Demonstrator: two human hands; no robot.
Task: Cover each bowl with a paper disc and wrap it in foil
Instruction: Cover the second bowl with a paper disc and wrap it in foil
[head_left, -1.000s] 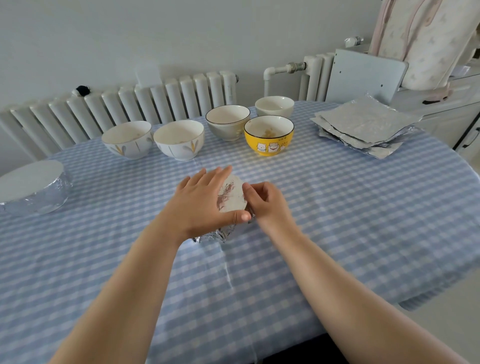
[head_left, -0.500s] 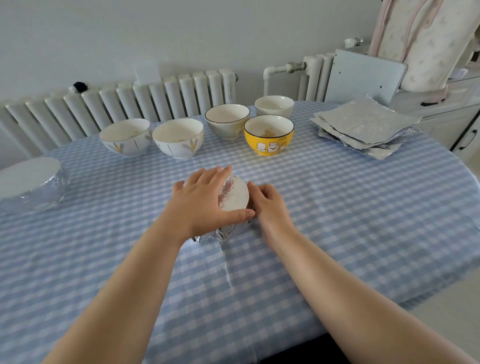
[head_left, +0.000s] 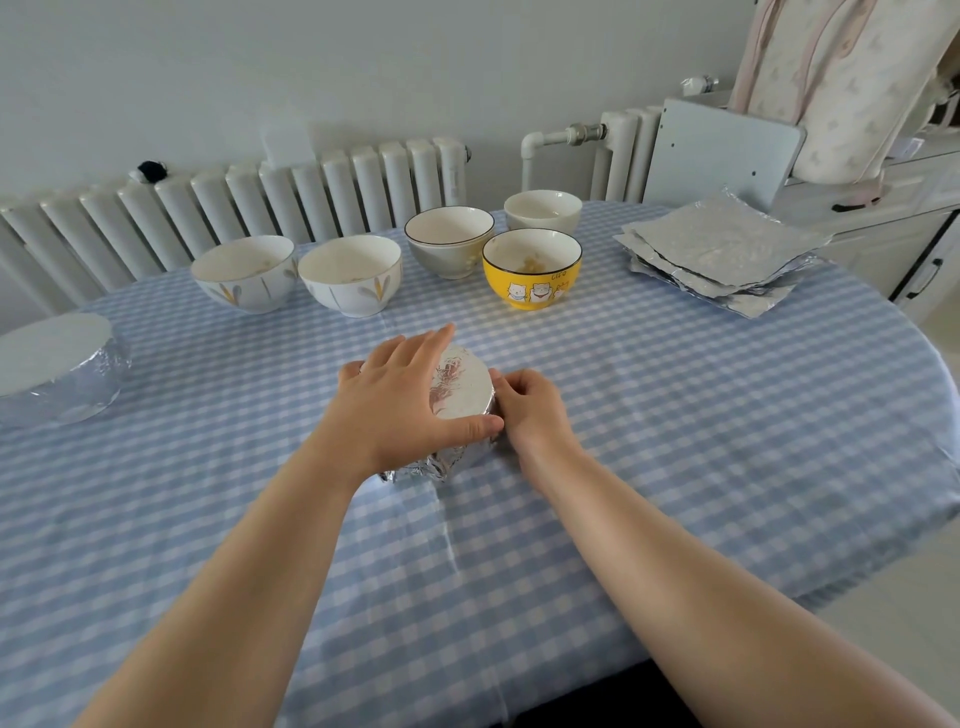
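Foil-wrapped bowl, item in hand: lay under the left hand, whose straight fingers pressed flat on the paper disc. The right hand, a second earlier raised with fingers on the disc's edge, had dropped beside the rim, fingers curled, pinching the foil there. Judged: crimping nearly complete. Five open bowls, the yellow bowl among them, waited beyond the fingertips.

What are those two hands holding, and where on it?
A foil-wrapped bowl. The left hand lies flat on its top; the right hand has curled fingers pressing the foil at its right side.
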